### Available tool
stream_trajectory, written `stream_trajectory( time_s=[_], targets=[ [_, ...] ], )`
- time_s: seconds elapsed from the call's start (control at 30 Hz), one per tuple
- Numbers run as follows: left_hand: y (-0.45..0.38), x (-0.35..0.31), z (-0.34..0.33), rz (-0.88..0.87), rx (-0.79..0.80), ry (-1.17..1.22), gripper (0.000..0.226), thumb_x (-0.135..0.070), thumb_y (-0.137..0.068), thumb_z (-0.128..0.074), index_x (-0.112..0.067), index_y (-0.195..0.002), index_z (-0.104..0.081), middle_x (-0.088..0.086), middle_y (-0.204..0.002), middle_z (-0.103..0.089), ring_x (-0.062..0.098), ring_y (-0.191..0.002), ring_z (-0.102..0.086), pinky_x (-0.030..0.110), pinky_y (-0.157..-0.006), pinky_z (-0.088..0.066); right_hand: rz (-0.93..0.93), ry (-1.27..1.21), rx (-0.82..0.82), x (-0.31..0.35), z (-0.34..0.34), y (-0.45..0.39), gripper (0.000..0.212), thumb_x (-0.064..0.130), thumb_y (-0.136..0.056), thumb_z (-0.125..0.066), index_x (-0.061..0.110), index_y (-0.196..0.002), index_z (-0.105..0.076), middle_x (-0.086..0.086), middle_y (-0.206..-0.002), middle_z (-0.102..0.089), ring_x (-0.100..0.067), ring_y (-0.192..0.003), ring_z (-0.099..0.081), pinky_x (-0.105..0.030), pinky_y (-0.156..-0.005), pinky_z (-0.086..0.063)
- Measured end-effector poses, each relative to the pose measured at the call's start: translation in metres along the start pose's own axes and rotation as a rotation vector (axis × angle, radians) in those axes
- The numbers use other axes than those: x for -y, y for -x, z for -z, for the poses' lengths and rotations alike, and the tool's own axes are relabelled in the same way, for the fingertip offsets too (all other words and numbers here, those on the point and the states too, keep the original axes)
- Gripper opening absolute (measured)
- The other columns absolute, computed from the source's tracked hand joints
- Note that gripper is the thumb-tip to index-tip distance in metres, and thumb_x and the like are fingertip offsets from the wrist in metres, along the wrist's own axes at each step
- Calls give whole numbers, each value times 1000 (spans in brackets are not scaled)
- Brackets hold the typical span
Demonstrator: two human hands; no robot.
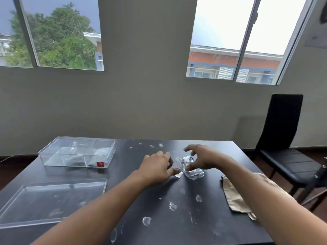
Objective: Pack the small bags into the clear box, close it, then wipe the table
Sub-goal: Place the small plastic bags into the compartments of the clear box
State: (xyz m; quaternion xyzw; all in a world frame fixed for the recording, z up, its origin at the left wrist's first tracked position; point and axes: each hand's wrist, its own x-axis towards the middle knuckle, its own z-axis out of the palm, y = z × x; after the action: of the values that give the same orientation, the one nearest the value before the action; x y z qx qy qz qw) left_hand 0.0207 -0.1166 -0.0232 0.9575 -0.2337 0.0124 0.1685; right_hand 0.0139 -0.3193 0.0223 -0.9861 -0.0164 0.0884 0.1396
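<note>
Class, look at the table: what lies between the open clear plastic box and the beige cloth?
In the head view, both hands, left and right, and the small clear bags they handle lie between the clear plastic box and the beige cloth.

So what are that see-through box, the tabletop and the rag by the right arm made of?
The box looks like rigid clear plastic: glossy, see-through, with sharp moulded edges. The tabletop seems a dark, smooth, slightly shiny surface, maybe laminate or painted wood; whitish smudges show on it. The rag looks like soft beige woven cloth, matte and creased.
</note>
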Motion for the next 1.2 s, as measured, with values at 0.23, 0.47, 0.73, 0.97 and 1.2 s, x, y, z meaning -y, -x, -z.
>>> stream_trajectory(
  time_s=[0.23, 0.47, 0.73, 0.97, 1.2],
  targets=[
    [-12, -3, -6, 81, 104, 62, 40, -61, -81, -69, -25, -95, -58, -1, -107, -69, 23, -105, -63, 41, -93, -50, -15, -223, 47, -10, -4, -14, 86, 18, -67, -97, 20, -139, -50, -2, -98, -68, -19, -87, -62, -28, -77, -49],
    [-5, 1, -6, 59, -72, 223, 19, -40, -84, -73, -27, -95, -65, -7, -97, -75, 20, -93, -69, 38, -89, -55, -25, -281, -60, -25, -13, -17, 33, 13, -75, -90, 21, -92, -63, 1, -75, -66, -16, -67, -59, -26, -65, -48],
    [29, 30, 30, -31, -415, 446, 13, -37, -89, -73, -24, -88, -70, -13, -76, -73, 1, -62, -65, 29, -75, -58, 141, -523, -218, -11, 4, -13, 8, 7, -95, -69, 4, -88, -67, -4, -75, -80, -19, -58, -64, -34, -61, -47],
    [76, 111, 77, 127, -517, 280, 13, -38, -89, -72, -29, -95, -64, -16, -81, -72, -3, -53, -58, 29, -68, -55, 285, -689, -237, 81, 3, -30, 8, 13, -95, -71, 11, -89, -67, -15, -82, -79, -21, -57, -63, -26, -52, -42],
    [122, 216, 130, 389, -645, 307, 21, -33, -79, -85, -25, -87, -67, -8, -77, -73, 2, -55, -58, 23, -62, -48, 424, -825, -236, 198, -30, -59, 10, 14, -99, -67, 16, -90, -65, -11, -82, -79, -18, -58, -67, -20, -51, -46]
  ],
)
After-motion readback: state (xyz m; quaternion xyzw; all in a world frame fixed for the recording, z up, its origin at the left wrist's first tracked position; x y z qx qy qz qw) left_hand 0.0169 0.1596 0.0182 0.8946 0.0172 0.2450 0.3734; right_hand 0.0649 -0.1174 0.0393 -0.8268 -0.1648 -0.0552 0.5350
